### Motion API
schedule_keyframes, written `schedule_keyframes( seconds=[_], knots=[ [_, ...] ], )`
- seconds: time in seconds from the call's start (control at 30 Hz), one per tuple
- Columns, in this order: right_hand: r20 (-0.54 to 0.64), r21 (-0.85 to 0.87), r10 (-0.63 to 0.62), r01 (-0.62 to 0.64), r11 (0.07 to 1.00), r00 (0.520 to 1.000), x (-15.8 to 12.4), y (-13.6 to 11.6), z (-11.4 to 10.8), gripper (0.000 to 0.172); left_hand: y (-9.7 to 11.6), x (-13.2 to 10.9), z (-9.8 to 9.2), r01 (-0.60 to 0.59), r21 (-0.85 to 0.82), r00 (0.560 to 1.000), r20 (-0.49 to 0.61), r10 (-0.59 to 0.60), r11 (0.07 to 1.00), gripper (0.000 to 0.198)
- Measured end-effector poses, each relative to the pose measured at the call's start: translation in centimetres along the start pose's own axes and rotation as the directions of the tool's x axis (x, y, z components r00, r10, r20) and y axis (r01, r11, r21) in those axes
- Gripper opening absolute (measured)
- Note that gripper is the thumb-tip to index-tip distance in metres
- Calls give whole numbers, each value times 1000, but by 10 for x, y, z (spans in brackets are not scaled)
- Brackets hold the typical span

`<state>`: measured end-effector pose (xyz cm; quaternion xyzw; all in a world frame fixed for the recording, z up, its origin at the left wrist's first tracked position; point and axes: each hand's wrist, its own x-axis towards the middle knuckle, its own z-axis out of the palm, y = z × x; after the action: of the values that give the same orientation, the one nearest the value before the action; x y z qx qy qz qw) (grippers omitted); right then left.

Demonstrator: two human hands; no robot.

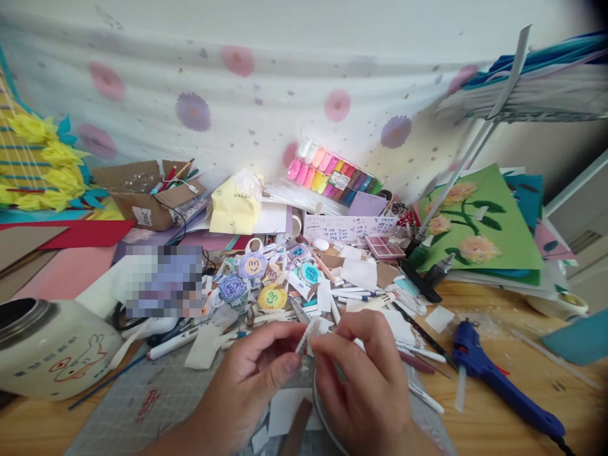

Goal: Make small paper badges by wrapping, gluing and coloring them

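Right now, my left hand (pixel 242 373) and right hand (pixel 365 373) are pinching a small whitish piece (pixel 312 329) between them, fingertips (pixel 289 365) clamped on it from either side. Smiling flowers (pixel 272 296) are lying beyond my fingers, a blue glue gun (pixel 506 385) is resting to their right, and a grey mat (pixel 175 386) is spreading underneath.
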<state>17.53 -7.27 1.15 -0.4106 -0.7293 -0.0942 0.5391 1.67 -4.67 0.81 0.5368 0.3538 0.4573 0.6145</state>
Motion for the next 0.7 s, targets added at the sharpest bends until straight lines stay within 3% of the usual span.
schedule_keyframes(
  seconds=[0.3,0.7],
  knots=[
    [-2,-100,-111,110,989,994,-3,-1,8,10,-1,-5,3,-47,-36,999,26,48,998,23],
    [-14,-196,-180,173,965,984,-11,-4,12,18,-12,-2,0,0,-54,998,-60,-3,999,19]
  ],
)
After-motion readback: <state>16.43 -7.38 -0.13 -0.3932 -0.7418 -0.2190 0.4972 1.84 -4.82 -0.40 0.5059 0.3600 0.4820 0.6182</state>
